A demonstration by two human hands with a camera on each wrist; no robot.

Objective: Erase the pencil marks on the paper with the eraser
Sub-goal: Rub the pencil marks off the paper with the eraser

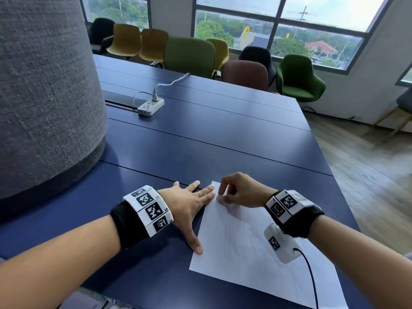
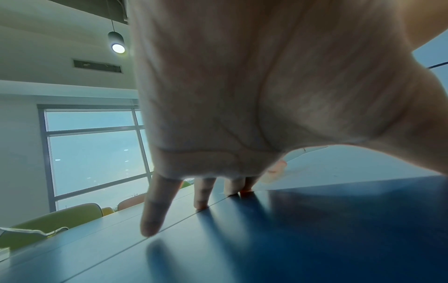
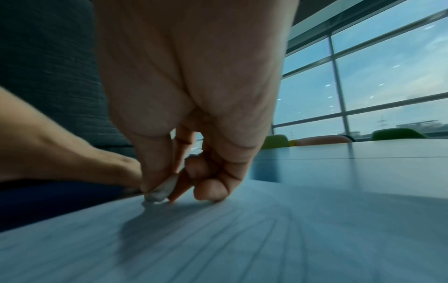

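- Room: big windows (image 1: 278,30) and coloured chairs (image 1: 189,55) standing well beyond the fingers, grey pillar (image 1: 44,85) off to the left.
- Blue tabletop (image 1: 223,141) carrying paper (image 1: 245,253); power strip (image 1: 151,106) sitting far ahead.
- Left hand (image 1: 189,208) lying flat, fingers spread, pinning the paper's left edge.
- Right hand (image 1: 240,192) pinching the eraser (image 3: 161,190), rubbing at the far corner.
- Faint pencil marks (image 1: 231,241) remaining nearer; erasing looks partway.

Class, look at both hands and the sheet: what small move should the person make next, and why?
Probably draw the eraser down the paper toward the faint pencil marks. The right hand pinches it against the sheet's far corner, while unerased lines show nearer the middle. The left hand lies flat, fingertips and thumb on the paper's edge, so the sheet should hold still.
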